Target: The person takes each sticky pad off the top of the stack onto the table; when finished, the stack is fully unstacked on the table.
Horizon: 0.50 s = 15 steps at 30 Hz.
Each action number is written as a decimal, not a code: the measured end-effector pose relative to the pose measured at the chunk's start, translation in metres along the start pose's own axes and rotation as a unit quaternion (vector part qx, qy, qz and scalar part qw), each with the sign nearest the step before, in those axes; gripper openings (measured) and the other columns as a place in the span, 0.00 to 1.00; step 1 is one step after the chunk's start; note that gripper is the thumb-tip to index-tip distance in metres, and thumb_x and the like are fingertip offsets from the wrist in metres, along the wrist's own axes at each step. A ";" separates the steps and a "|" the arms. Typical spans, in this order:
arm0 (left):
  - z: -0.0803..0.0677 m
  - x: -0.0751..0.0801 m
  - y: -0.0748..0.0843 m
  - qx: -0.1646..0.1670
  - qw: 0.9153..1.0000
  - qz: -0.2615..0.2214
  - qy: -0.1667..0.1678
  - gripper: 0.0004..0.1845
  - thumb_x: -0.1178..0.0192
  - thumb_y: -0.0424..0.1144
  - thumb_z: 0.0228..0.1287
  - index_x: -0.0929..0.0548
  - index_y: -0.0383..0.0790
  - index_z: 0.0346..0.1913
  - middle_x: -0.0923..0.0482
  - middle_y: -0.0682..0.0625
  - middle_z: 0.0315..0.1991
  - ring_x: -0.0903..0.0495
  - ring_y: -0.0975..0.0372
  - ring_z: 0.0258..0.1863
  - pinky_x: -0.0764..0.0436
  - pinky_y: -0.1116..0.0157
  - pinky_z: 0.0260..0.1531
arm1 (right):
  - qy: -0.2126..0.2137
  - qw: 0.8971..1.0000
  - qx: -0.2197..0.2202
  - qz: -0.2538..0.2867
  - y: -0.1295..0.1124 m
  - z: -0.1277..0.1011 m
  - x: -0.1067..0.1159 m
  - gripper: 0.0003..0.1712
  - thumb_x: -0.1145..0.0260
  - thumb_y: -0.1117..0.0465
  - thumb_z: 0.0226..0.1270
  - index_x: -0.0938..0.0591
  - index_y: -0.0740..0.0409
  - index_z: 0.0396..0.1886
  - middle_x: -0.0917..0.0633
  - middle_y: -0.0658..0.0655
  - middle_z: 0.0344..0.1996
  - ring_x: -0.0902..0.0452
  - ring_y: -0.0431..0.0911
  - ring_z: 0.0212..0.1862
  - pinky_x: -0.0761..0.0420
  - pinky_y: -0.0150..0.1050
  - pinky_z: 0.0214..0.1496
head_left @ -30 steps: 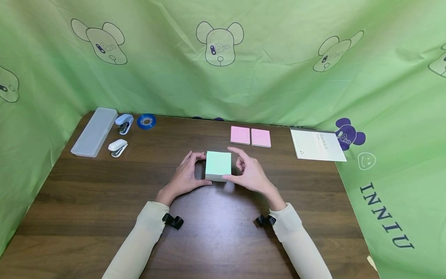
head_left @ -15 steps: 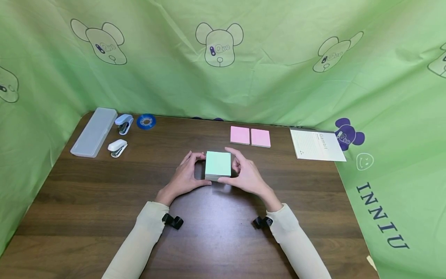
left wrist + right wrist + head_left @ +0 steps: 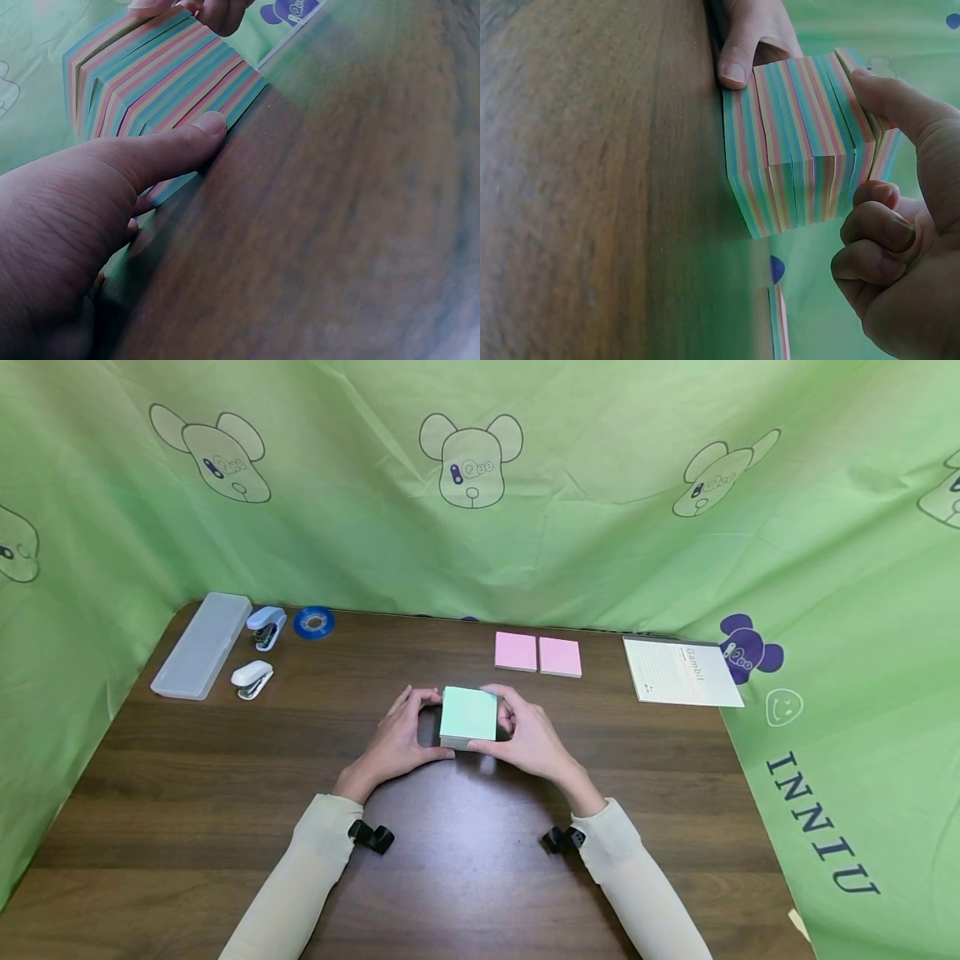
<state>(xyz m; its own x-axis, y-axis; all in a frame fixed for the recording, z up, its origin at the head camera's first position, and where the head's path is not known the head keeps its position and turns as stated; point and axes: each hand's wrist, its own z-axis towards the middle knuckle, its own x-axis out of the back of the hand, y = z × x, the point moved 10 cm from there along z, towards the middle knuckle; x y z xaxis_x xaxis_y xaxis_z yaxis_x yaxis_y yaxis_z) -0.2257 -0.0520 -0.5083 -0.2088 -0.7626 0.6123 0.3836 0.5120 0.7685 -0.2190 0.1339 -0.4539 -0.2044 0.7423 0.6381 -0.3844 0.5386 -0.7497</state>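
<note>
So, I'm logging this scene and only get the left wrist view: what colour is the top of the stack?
Observer: In the head view, the top of the sticky-note stack is mint green.
Operator: Where is the index finger of the right hand?
Observer: At the stack's far right corner, as the head view shows.
Operator: And is there any tape around?
Observer: Yes, a blue tape roll lies near the far edge of the table, on the person's left.
</note>
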 end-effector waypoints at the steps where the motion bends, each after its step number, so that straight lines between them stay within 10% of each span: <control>1: 0.000 0.000 0.000 0.001 1.000 0.000 0.000 0.50 0.08 0.40 0.49 0.31 0.34 0.69 0.20 0.38 0.67 0.29 0.45 0.80 0.55 0.49 0.91 | 0.001 1.000 0.002 0.002 0.000 0.000 0.000 0.47 0.09 0.55 0.54 0.21 0.53 0.72 0.29 0.47 0.28 0.35 0.40 0.30 0.34 0.34 0.35; 15: 0.000 0.000 -0.001 0.011 1.000 -0.002 -0.002 0.50 0.08 0.41 0.49 0.31 0.34 0.68 0.20 0.39 0.68 0.27 0.46 0.78 0.55 0.50 0.91 | 0.008 0.999 -0.013 0.041 0.005 0.000 0.004 0.44 0.09 0.58 0.53 0.21 0.54 0.68 0.29 0.49 0.28 0.35 0.40 0.31 0.33 0.33 0.35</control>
<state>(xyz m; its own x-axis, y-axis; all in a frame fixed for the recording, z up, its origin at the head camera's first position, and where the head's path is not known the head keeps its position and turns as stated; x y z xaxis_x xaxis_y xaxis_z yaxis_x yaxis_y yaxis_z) -0.2259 -0.0526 -0.5088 -0.2139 -0.7626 0.6105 0.3623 0.5185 0.7745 -0.2221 0.1393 -0.4554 -0.2196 0.7910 0.5711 -0.3437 0.4851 -0.8041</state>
